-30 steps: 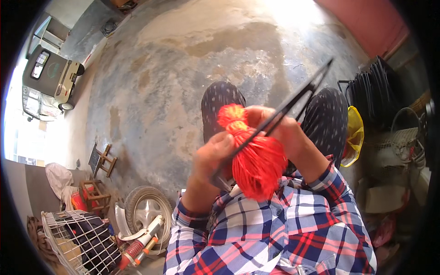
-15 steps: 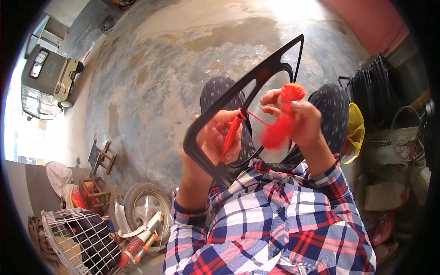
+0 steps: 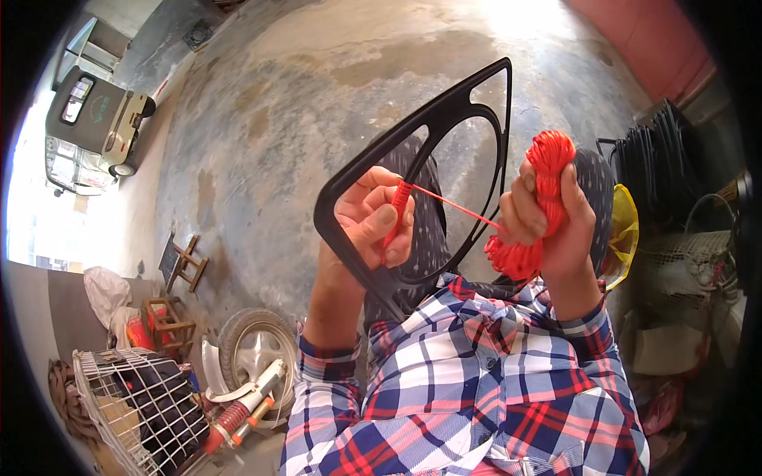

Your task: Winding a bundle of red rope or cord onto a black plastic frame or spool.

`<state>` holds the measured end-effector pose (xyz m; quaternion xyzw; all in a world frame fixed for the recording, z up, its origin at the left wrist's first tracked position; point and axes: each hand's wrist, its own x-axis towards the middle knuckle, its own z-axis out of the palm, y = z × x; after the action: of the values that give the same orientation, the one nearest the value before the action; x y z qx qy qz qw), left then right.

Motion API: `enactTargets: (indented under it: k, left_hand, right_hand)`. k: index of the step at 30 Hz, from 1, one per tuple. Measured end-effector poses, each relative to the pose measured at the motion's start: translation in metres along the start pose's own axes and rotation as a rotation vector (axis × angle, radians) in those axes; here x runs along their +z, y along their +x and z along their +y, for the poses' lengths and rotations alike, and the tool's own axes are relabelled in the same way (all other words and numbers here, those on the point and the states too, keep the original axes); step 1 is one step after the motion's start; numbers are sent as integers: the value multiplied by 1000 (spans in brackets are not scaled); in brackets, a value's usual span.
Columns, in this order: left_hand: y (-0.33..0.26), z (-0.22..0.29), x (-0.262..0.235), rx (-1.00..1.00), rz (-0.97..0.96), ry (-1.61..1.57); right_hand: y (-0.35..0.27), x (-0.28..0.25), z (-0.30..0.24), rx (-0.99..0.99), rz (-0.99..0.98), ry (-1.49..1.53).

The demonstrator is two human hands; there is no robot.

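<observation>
One red strand (image 3: 456, 205) is stretching between our left hand (image 3: 373, 222) and our right hand (image 3: 570, 242), crossing in front of a black frame (image 3: 448, 111). The left hand is showing through the frame's left opening, its thumb and fingers closing on a tight red coil (image 3: 399, 209) that is wrapping the inner bar; the strand is leaving the coil near its top. To the right of the frame, our right hand is gripping a bundle of red cord (image 3: 548, 159), fingers folded around its middle, so that one looped end is standing out above the fist and the other is hanging below. The frame is slanting above our lap, its pointed corner up and away to the right, its lower part near our checked shirt (image 3: 476, 381). Behind it, our dark trousers (image 3: 425, 198) are showing. At the lower left, a wheel (image 3: 258, 353) is resting near a white wire basket (image 3: 143, 404).
</observation>
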<state>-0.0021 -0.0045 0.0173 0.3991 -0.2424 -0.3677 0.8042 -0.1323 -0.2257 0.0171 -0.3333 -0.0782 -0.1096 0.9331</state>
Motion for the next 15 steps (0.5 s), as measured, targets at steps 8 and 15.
enactTargets:
  k: [8,15]
  left_hand:
    - [-1,-9,-11,32,8,-78]
    - [3,-7,-3,-74,-100,-196]
  right_hand:
    - [15,-21,15,24,321,144]
    - [7,37,6,124,-14,-404]
